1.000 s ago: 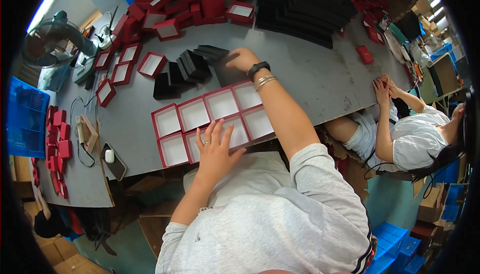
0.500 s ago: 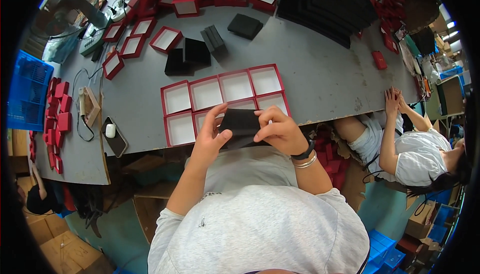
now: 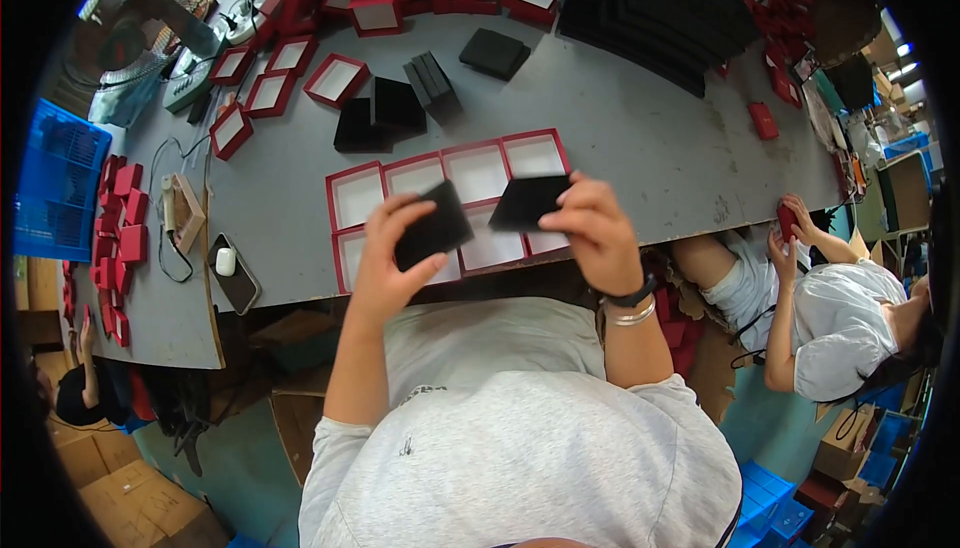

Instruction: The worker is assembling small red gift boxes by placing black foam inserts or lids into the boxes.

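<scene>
My left hand (image 3: 388,256) grips a black foam pad (image 3: 436,226) by its left side, thumb below and fingers above. A second black foam pad (image 3: 524,204) is pinched by its right end in my right hand (image 3: 600,236). Both pads are tilted and apart, held over a block of red-rimmed, white-lined open boxes (image 3: 414,182) standing in two rows against each other. The pads and hands cover much of the near row. Behind the boxes, several more black foam pads (image 3: 398,106) lie on the grey table.
Loose red boxes (image 3: 336,80) and a heap of others fill the back. A large stack of black foam sheets (image 3: 650,18) stands at the back right. A phone (image 3: 234,274) with a white earbud case lies left. A fan (image 3: 140,23) stands back left. A co-worker (image 3: 840,318) sits at right.
The black pads, held together before, are now separated, one in each hand. Both hands have moved apart and slightly forward over the boxes. The co-worker at right now holds a red item.
</scene>
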Available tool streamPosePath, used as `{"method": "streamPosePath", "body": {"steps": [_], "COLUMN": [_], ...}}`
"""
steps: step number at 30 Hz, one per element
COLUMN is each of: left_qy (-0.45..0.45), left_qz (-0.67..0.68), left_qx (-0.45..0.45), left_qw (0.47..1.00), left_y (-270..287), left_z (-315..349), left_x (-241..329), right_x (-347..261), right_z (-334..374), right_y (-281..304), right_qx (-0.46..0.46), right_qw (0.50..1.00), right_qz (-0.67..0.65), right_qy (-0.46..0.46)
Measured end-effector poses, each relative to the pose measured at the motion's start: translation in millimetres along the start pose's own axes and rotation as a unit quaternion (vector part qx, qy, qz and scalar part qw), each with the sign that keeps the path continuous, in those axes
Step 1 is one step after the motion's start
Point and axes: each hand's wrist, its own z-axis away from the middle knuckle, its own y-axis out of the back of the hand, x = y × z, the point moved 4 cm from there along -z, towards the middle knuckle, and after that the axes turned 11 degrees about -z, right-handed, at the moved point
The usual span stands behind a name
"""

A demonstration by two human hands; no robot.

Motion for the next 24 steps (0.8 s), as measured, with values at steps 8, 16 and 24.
{"method": "streamPosePath", "body": {"steps": [8, 16, 24], "left_qy": [-0.007, -0.021, -0.038], "left_qz": [-0.342, -0.397, -0.413], "left_qx": [-0.061, -0.102, -0.090], "left_qw": [0.938, 0.912, 0.906], "left_y": [20, 6, 2], "left_z": [-49, -54, -50], "left_x": [-35, -44, -46], "right_x": [138, 144, 159], "right_z": [16, 11, 22], "right_y": [44, 23, 25], "right_qx": [0.100, 0.143, 0.126], "right_qw": [0.992, 0.980, 0.966], "right_qz": [-0.020, -0.092, -0.155], "right_qy": [-0.077, -0.104, -0.164]}}
